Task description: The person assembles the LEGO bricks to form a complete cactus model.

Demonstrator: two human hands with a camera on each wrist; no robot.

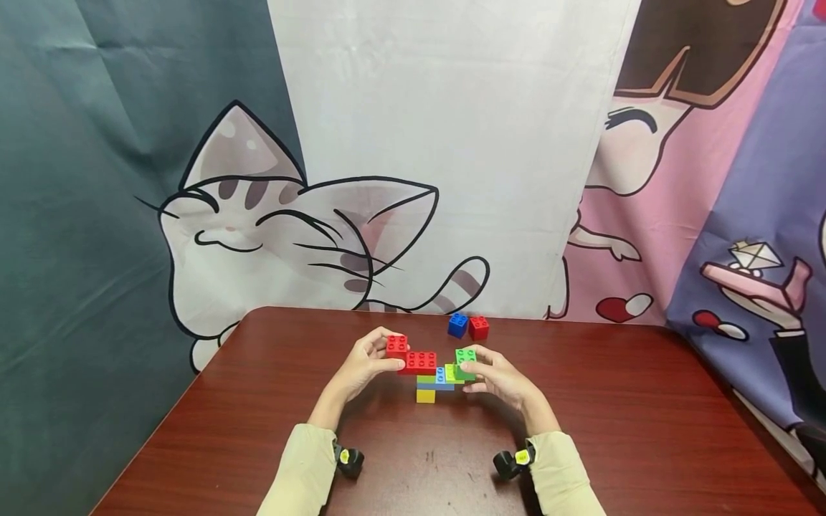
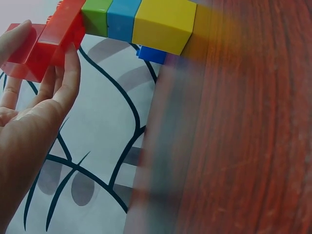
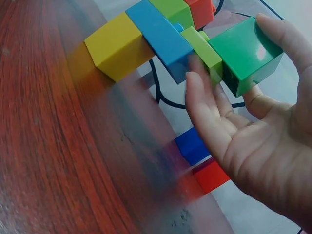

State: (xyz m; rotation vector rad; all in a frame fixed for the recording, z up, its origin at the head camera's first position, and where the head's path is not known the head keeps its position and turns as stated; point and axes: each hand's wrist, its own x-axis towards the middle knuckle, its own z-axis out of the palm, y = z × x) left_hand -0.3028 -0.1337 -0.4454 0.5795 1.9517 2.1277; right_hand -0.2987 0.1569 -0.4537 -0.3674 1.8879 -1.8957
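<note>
A toy-brick structure stands on its yellow brick, with a light-blue brick across it. On the left side a lime-green brick carries a longer red brick, topped by a smaller red brick. To the right, a thin lime brick bears a green brick. My left hand grips the red bricks at their outer end, thumb in front. With my right hand I hold the green brick, the thumb against it and fingers under the lime and light-blue bricks.
Behind the structure, near the far edge of the brown table, sit a loose blue brick and a loose red brick side by side. A printed curtain hangs right behind the table.
</note>
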